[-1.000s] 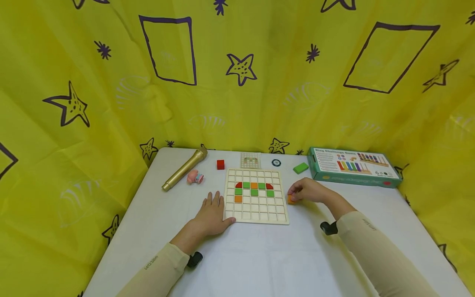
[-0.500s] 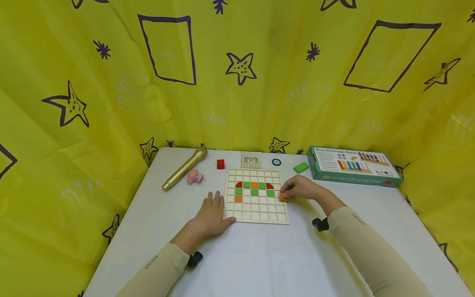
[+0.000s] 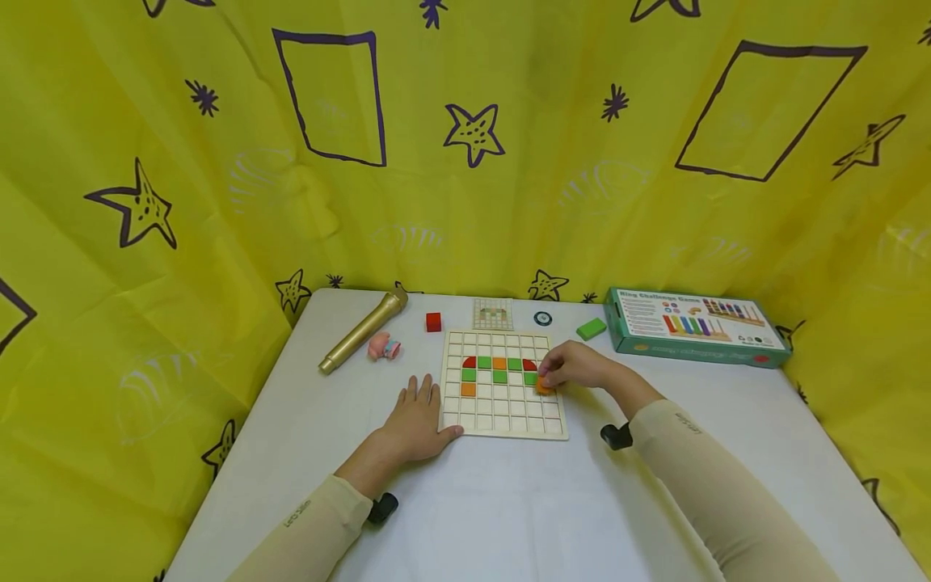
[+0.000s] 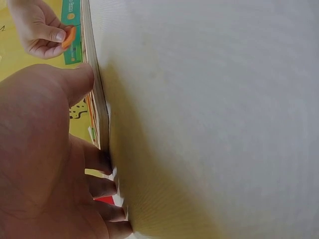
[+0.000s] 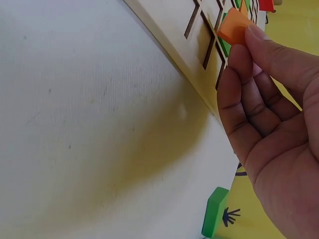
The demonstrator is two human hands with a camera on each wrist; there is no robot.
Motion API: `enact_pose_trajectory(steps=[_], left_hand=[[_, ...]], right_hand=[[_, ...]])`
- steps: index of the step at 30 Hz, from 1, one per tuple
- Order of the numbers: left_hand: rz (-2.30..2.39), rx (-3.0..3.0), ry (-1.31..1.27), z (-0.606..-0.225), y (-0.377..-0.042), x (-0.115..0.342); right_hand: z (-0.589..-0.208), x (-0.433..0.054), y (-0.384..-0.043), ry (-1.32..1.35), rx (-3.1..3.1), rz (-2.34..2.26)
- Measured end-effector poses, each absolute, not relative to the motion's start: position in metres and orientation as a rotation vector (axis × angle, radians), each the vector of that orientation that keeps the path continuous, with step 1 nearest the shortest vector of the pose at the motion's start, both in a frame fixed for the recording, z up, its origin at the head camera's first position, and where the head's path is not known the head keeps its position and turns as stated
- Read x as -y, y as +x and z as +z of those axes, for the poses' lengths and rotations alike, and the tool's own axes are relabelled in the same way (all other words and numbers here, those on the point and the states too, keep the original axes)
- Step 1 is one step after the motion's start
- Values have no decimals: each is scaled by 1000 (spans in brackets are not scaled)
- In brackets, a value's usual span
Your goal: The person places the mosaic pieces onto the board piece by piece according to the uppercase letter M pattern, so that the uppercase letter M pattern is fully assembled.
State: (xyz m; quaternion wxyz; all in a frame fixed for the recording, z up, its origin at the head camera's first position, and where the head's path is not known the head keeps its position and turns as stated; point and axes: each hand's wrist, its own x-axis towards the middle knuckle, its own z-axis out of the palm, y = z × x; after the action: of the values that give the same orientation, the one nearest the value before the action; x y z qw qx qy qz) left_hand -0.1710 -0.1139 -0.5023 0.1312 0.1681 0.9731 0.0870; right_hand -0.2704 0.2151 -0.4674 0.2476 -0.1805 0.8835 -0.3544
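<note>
A wooden grid board (image 3: 509, 420) lies on the white table, with red, green and orange pieces set in its upper rows. Over its right side, my right hand (image 3: 575, 365) pinches an orange square block (image 5: 233, 27) between thumb and fingertips; the block sits close by the lower right green square (image 3: 530, 378). At the board's left edge rests my left hand (image 3: 414, 424), fingers straight and spread, thumb on the lower left corner. The left wrist view shows the left thumb (image 4: 79, 82) against the board's side.
Behind the board lie a small pattern card (image 3: 492, 313), a red cube (image 3: 433, 322) and a round dark disc (image 3: 542, 318). A green block (image 3: 591, 328) and a game box (image 3: 694, 327) stand right. Left are a gold microphone (image 3: 362, 333) and a pink figurine (image 3: 382, 347).
My right hand has moved left from beside the board to over its right columns, carrying the orange block. The left hand has stayed in place.
</note>
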Motion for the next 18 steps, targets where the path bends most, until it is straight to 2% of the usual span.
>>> enact_pose_trajectory(steps=[18], left_hand=[[241, -2829, 492, -503, -171, 114]], right_hand=[[-474, -197, -268, -509, -2411, -954]])
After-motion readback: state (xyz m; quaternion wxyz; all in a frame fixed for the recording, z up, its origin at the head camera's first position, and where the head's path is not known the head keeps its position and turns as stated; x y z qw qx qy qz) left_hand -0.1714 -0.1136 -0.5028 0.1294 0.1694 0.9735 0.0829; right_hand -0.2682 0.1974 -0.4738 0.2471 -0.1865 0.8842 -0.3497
